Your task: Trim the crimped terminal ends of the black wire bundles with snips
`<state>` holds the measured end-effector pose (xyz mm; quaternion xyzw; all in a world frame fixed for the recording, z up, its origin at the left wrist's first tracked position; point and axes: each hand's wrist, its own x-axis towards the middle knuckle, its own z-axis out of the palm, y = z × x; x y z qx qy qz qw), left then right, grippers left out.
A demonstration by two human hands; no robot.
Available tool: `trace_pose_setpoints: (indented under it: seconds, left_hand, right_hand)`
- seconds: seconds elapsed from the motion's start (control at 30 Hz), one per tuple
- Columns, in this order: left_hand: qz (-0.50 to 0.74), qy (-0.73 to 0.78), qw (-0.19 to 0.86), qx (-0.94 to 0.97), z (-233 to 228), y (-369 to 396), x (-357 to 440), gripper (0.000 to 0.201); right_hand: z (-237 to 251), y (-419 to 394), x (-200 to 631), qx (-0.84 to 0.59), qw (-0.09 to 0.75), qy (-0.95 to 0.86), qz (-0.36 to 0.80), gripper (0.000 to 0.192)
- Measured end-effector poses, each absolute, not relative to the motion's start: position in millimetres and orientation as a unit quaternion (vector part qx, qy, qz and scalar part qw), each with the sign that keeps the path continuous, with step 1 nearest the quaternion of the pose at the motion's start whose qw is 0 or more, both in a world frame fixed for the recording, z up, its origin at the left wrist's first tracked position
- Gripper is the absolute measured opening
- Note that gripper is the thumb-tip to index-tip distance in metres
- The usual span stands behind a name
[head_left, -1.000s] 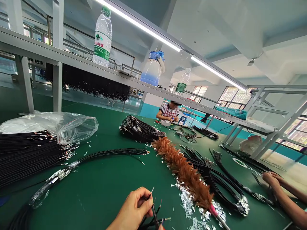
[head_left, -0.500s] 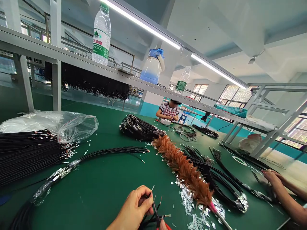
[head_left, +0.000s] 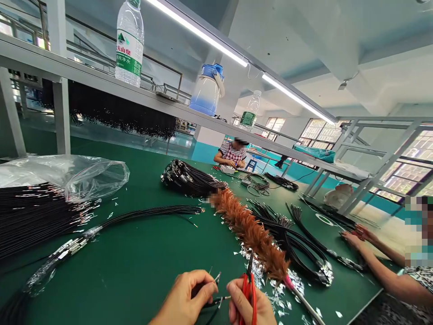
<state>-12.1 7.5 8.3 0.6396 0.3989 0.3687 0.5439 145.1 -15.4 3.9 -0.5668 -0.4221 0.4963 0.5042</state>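
Head view: your wrists and forearms are cut off by the bottom edge, and so is the lower part of the red-handled cutter [head_left: 249, 289]. Your left hand [head_left: 185, 301] is closed, pinching a thin black cable [head_left: 210, 289] between thumb and forefinger; its bare metal tips stick out just right of your fingers, too small to make out in detail. Your right hand [head_left: 246, 309] is wrapped round the cutter's glossy red handles, its dark slim nose pointing up toward the feather duster [head_left: 246, 228]. Hands and cable sit just in front of that duster's near end, low over the matte green table [head_left: 145, 257].

The duster is rust-brown and fluffy, with a pink collar and pale handle; its far tip is blurred. Shiny silver foil scraps [head_left: 270, 284] lie scattered round its near end. Left of the duster, black cable bundles [head_left: 37, 216] lie straight, partly under a crinkled clear plastic bag [head_left: 67, 174]. Right of it, a co-worker's hand [head_left: 355, 237] rests on looped cables.
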Motion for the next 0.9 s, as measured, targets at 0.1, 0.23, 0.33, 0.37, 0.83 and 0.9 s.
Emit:
trace_pose_setpoints:
  seconds: [0.1, 0.23, 0.33, 0.37, 0.83, 0.9]
  left_hand:
    - [0.366, 0.41, 0.424, 0.72, 11, 3, -13, 0.032]
    - [0.363, 0.399, 0.362, 0.76, 12, -1, -14, 0.034]
    - [0.379, 0.407, 0.373, 0.743, 13, -1, -12, 0.035]
    - [0.385, 0.414, 0.387, 0.728, 13, -1, -12, 0.036]
    - [0.304, 0.368, 0.546, 0.689, 25, 1, -18, 0.035]
    - [0.328, 0.394, 0.521, 0.683, 22, 1, -16, 0.034]
  right_hand:
    - [9, -15, 139, -0.554, 0.509, -0.409, 0.516, 0.042]
    - [13, -16, 133, -0.54, 0.512, -0.405, 0.532, 0.041]
    - [12, -19, 127, -0.539, 0.524, -0.407, 0.518, 0.043]
    - [11, -20, 125, -0.537, 0.531, -0.407, 0.514, 0.044]
    - [21, -19, 125, -0.5, 0.523, -0.439, 0.532, 0.037]
    - [20, -22, 120, -0.532, 0.523, -0.444, 0.497, 0.042]
